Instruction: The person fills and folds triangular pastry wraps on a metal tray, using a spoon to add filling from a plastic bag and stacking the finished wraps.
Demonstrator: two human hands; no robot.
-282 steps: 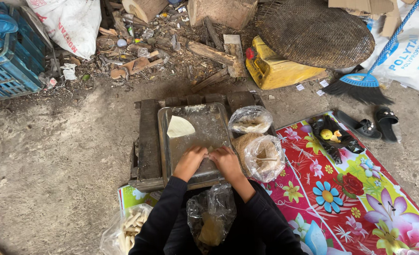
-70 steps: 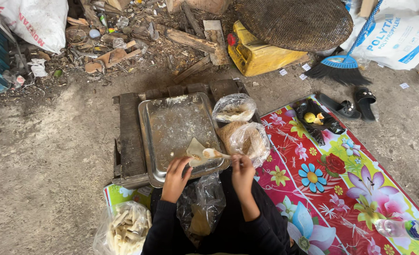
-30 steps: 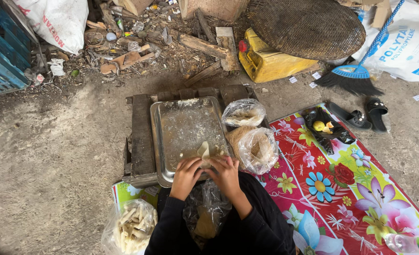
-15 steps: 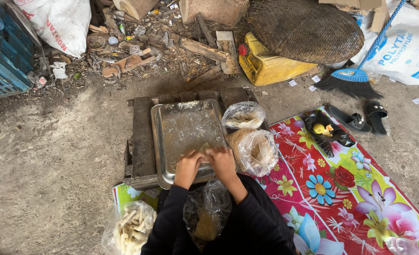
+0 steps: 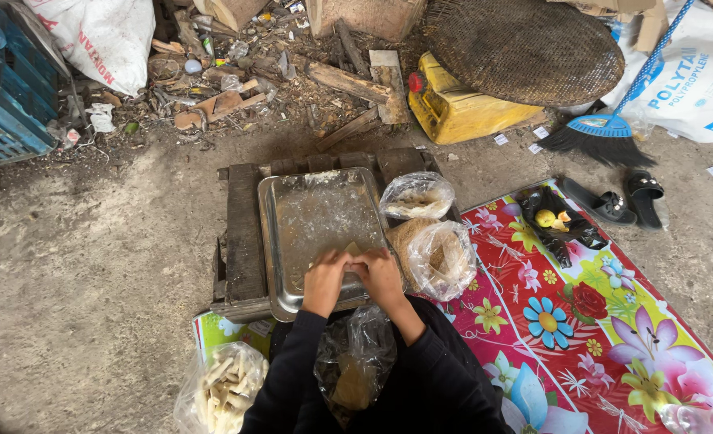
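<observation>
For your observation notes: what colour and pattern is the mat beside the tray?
Red mat with bright, many-coloured flowers; clearest in the head view.

- Bare grey concrete floor [image 5: 91, 273] in soft daylight.
- A floral plastic mat [image 5: 614, 337] covers its right side.
- Beyond the mat: a woven basket [image 5: 525, 40], broom [image 5: 598, 128], firewood scraps [image 5: 292, 72].

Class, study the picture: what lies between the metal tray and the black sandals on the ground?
In the head view, between the metal tray and the black sandals lie two clear plastic bags of pale filling, the flowered mat, and a black bag holding yellow fruit.
</observation>
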